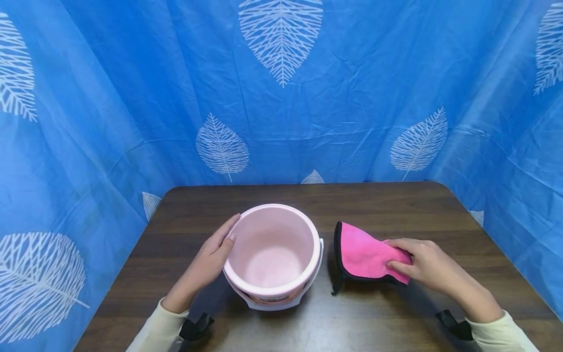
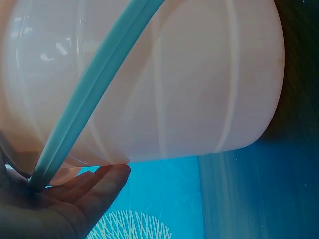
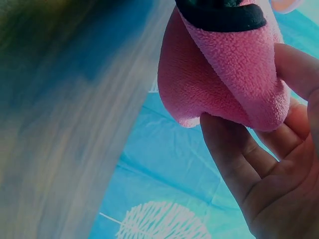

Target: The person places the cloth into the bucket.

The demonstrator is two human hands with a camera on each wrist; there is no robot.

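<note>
A pale pink bucket (image 1: pixel 272 264) stands upright on the table, its mouth facing up and nothing visible inside. My left hand (image 1: pixel 211 256) holds it at the left of the rim, thumb at the rim's edge and fingers along the outside. In the left wrist view, the bucket's handle strap (image 2: pixel 94 89) crosses the outer wall down to my palm. To the right of the bucket, my right hand (image 1: pixel 424 264) pinches a pink towel (image 1: pixel 365 252) with black edging between thumb and fingers. The right wrist view shows the towel's fuzzy, folded surface (image 3: pixel 224 74).
The dark wooden table (image 1: pixel 374 200) has rounded far corners. Blue curtains (image 1: pixel 343 112) with white leaf prints hang behind it and along both sides. Black straps lie at both of my wrists, by the light sleeves.
</note>
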